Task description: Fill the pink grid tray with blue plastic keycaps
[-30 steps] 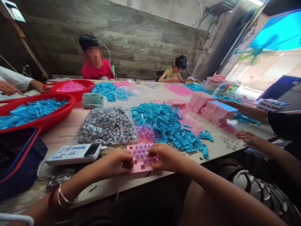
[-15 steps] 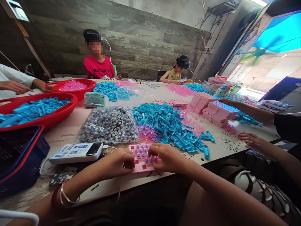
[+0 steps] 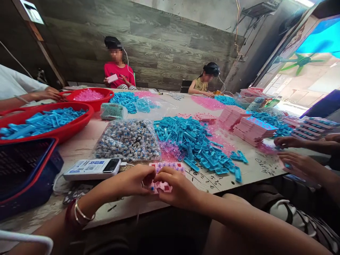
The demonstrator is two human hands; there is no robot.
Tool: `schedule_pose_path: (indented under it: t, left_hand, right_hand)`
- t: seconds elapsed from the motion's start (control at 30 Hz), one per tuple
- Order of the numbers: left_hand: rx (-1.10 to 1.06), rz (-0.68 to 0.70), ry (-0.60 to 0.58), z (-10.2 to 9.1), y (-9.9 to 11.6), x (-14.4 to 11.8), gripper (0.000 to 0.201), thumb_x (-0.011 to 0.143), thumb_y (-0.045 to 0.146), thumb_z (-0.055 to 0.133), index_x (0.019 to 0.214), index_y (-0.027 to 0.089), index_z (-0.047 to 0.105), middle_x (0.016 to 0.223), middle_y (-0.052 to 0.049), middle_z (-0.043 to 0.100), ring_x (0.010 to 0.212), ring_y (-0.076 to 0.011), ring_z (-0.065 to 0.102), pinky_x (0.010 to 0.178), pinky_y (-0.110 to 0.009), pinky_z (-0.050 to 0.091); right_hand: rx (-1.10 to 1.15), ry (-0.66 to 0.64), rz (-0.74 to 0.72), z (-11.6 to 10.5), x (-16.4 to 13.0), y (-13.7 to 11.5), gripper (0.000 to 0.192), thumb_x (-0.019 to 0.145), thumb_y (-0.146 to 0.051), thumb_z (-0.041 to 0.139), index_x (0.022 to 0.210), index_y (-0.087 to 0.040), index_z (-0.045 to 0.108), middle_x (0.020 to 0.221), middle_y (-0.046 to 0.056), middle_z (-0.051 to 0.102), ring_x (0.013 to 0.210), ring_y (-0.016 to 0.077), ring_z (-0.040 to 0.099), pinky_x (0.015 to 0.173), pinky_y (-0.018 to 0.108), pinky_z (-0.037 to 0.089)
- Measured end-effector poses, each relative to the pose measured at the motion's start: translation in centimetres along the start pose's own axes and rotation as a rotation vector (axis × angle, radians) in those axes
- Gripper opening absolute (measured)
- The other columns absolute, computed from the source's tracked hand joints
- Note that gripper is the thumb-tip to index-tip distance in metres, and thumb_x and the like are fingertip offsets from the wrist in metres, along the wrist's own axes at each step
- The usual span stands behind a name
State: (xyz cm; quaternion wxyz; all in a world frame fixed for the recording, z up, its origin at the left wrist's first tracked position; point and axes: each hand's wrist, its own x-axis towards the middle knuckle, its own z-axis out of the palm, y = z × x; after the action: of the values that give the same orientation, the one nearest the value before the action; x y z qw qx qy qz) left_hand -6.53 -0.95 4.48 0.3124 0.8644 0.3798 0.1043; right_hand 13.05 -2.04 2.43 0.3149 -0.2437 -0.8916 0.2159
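At the surface's (image 3: 239, 173) near edge, both hands — left (image 3: 132, 180), right (image 3: 175, 187) — pinch the pink tray (image 3: 166, 177). Keep it flat; press switches squarely.

A tray (image 3: 166, 169) is held at the table's (image 3: 79, 145) near edge between the left hand (image 3: 134, 181) and right hand (image 3: 176, 187). A bag of small parts (image 3: 127, 140) is placed at 11 o'clock from it, a loose pile of clips (image 3: 191, 140) at 1 o'clock, a device (image 3: 91, 169) at 9 o'clock.

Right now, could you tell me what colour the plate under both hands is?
Pink, seen in the head view: plate.
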Motion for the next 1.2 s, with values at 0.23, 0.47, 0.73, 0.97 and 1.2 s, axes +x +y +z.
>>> schedule_pose_path:
  t: [0.23, 0.47, 0.73, 0.97, 1.2]
  left_hand:
    - [0.017, -0.002, -0.001, 0.2, -0.4, 0.0, 0.019, 0.074, 0.03, 0.064, 0.074, 0.015, 0.053, 0.073, 0.002, 0.054, 0.065, -0.011, 0.046, 0.055, -0.022, 0.029]
    - [0.022, 0.017, -0.022, 0.1, -0.3, 0.0, 0.013, 0.073, 0.025, 0.065, 0.077, 0.014, 0.058, 0.074, 0.001, 0.056, 0.067, -0.0116, 0.047, 0.057, -0.022, 0.03]
    - [-0.023, 0.076, -0.017, 0.1, -0.6, 0.0, 0.012, 0.076, 0.025, 0.063, 0.082, 0.014, 0.063, 0.076, 0.0, 0.059, 0.067, -0.0117, 0.049, 0.06, -0.021, 0.033]
    - [-0.067, 0.031, -0.016, -0.1, -0.6, 0.2, 0.004, 0.072, 0.017, 0.067, 0.073, 0.014, 0.067, 0.073, 0.0, 0.059, 0.064, -0.0101, 0.048, 0.057, -0.019, 0.034]
    - [-0.041, 0.022, -0.04, 0.2, -0.5, 0.3, 0.023, 0.077, 0.028, 0.064, 0.06, 0.013, 0.063, 0.07, -0.001, 0.057, 0.061, -0.0096, 0.048, 0.055, -0.02, 0.032]
  right_hand:
    - [-0.055, -0.032, 0.037, 1.4, -0.2, 0.5, 0.023, 0.066, -0.006, 0.057, 0.087, -0.017, 0.054, 0.088, 0.005, 0.059, 0.081, 0.0168, 0.055, 0.072, 0.026, 0.045]
    - [-0.038, -0.041, 0.043, 1.4, 0.0, 0.3, 0.02, 0.067, -0.004, 0.055, 0.082, -0.017, 0.055, 0.086, 0.004, 0.059, 0.078, 0.0152, 0.055, 0.069, 0.024, 0.044]
    - [-0.024, -0.057, 0.032, 1.5, 0.0, 0.8, 0.014, 0.069, -0.005, 0.058, 0.078, -0.017, 0.058, 0.085, 0.005, 0.061, 0.078, 0.0153, 0.058, 0.07, 0.024, 0.046]
    - [0.02, -0.059, -0.023, 1.5, 0.0, 1.2, 0.007, 0.077, -0.012, 0.06, 0.071, -0.016, 0.059, 0.081, 0.005, 0.063, 0.076, 0.0143, 0.06, 0.068, 0.023, 0.047]
    - [0.018, -0.056, -0.073, 1.2, -0.1, 1.4, 0.022, 0.087, -0.023, 0.057, 0.068, -0.015, 0.065, 0.069, 0.005, 0.063, 0.064, 0.0115, 0.058, 0.057, 0.02, 0.043]
